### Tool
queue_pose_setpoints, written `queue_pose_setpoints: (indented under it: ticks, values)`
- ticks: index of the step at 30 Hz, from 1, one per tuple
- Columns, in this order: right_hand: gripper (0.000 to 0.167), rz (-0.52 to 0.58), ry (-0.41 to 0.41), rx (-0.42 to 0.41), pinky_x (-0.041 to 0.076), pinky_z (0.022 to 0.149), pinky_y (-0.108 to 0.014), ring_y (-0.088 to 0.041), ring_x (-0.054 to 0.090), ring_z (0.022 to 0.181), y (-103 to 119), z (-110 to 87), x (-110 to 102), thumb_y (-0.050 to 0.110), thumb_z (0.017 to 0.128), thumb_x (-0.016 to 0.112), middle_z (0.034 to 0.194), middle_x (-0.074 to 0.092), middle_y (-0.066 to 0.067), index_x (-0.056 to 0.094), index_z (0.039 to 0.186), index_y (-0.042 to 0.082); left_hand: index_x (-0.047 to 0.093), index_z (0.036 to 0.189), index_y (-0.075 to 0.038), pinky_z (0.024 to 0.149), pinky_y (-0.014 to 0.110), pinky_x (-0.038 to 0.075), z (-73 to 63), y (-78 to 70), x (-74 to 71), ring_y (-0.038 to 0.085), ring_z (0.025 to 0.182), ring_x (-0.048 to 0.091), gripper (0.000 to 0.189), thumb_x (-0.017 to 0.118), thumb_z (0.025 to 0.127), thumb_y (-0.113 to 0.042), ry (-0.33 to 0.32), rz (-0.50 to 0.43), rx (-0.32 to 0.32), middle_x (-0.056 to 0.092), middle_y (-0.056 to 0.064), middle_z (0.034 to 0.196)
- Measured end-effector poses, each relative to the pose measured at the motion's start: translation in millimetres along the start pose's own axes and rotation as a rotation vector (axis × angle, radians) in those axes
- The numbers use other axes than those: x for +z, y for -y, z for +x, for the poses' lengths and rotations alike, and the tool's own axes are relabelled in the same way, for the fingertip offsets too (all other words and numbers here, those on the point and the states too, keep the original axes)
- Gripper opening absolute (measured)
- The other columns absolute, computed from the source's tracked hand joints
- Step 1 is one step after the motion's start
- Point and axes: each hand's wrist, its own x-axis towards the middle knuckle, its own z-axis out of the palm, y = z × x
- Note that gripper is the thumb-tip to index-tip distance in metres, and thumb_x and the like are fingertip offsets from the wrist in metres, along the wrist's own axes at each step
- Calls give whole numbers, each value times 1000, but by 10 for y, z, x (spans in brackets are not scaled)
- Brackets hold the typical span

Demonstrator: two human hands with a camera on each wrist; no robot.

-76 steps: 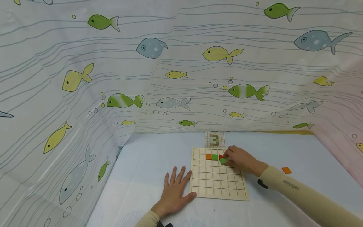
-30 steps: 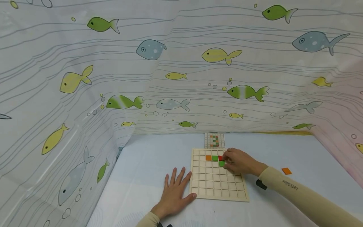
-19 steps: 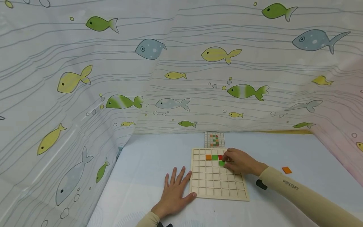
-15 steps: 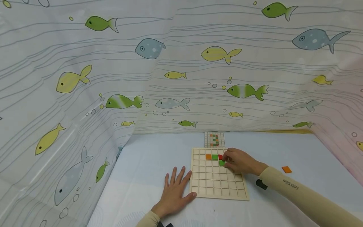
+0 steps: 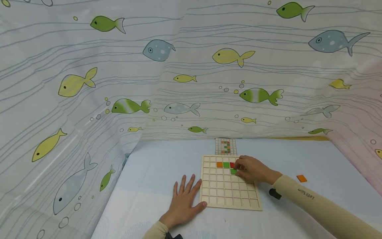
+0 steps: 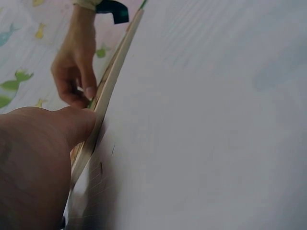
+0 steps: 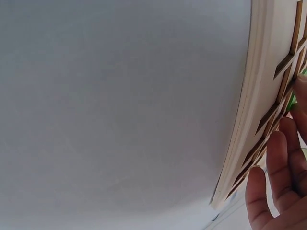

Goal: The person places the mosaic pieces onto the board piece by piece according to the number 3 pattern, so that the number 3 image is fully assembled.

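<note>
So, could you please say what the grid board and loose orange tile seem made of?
The grid board looks like bare, matte wood, given pale tan edges. The orange tile may be painted wood or plastic; its even colour fits either.

The right hand (image 5: pixel 252 168) pinches a flat green square tile (image 5: pixel 233 171) on the pale wooden grid board (image 5: pixel 231 196); the left hand (image 5: pixel 183 203) lies spread against the board's near left edge.

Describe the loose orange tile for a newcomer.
Find the gridded wooden board on the table. To its right in the head view, beyond the right sleeve, lies the orange tile. Its orange twin sits in the grid; this one lies off the board.
</note>
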Motion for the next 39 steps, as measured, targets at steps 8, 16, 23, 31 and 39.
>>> queue_pose_setpoints:
  ticks: [8,16,23,31,39]
  values:
    - [21,46,17,98,56,85,-33,-8,61,95,-38,-50,-121,27,95,82,102,65,12,76,113,20,35,167,-22,124,74,-3,1,59,89,45,165,2,81,56,101,-63,-26,-27,-7,18,10,178]
    - [18,-1,-30,98,57,84,-35,-11,62,94,-174,-317,-422,21,95,82,103,66,9,76,111,16,38,165,-18,120,81,1,-7,30,62,54,161,9,78,59,102,-58,-48,-34,34,25,18,176]
    - [19,-41,-55,108,57,81,-33,-13,64,92,-342,-580,-582,20,92,85,102,68,7,76,109,16,35,167,-19,122,78,-1,-10,30,45,52,163,7,80,58,101,-59,-24,-15,14,21,15,177]
    - [21,-77,-47,146,59,82,-33,-11,62,92,-492,-818,-688,20,90,86,102,68,9,76,108,16,38,165,-17,119,82,3,-7,8,21,56,161,10,78,59,102,-57,-27,-19,28,25,19,175]
    - [24,-117,-45,190,59,80,-32,-12,63,91,-626,-1042,-761,22,87,88,101,68,10,77,107,16,35,167,-18,123,79,0,6,10,13,51,163,5,80,55,102,-62,15,13,-9,20,15,177]
